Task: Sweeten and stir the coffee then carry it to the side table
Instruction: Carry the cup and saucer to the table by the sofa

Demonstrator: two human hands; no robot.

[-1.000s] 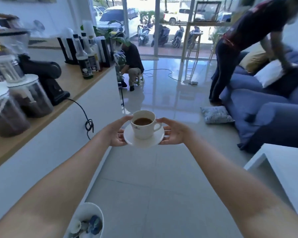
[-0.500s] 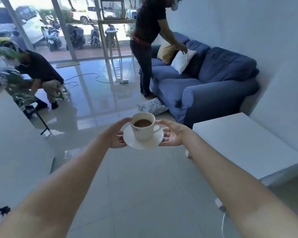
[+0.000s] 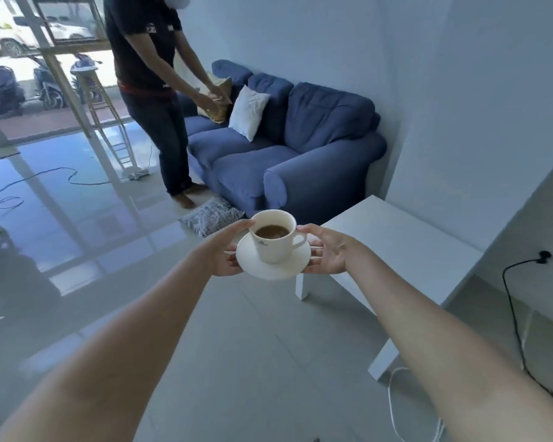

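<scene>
Your left hand [image 3: 224, 254] and right hand [image 3: 330, 252] each grasp an opposite edge of the saucer [image 3: 272, 263], which carries the upright cup [image 3: 274, 240] of coffee in the air above the floor, just beside the near corner of the white tabletop [image 3: 396, 244].

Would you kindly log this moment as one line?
phase: carry | both hands hold saucer | cup upright | side table ahead

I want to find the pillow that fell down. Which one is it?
Look at the blue sofa by the wall. On the floor by its front corner, near the standing person's feet, lies a pillow. It is grey and patterned; the white and yellow ones sit up on the sofa.
</scene>
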